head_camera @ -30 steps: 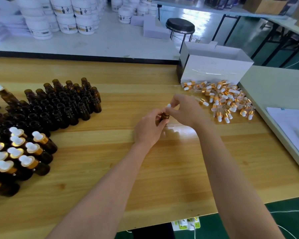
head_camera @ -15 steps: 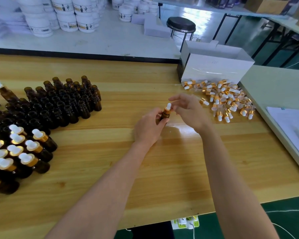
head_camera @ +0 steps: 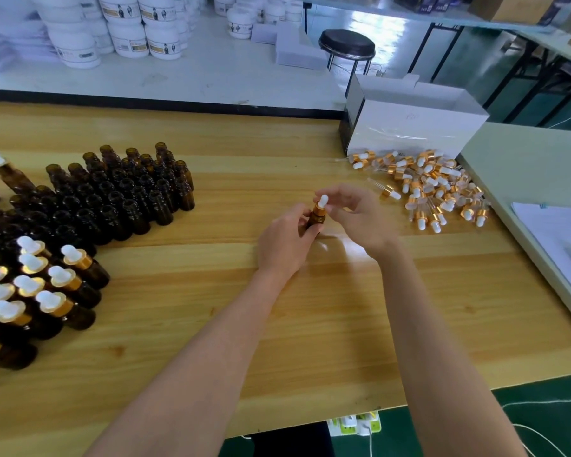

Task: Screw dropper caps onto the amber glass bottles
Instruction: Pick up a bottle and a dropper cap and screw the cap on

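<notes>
We see a bright, evenly lit scene with only soft shadows, a pale glare patch on the wooden table (head_camera: 328, 249), blown-out sheen on the floor (head_camera: 393, 31) beyond, and wide-angle bending toward slightly blurred edges.

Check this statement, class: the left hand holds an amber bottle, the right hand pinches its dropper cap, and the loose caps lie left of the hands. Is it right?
No. The head view shows the loose caps lying right of the hands. Otherwise yes: the left hand holds the amber bottle and the right hand pinches its dropper cap.
</notes>
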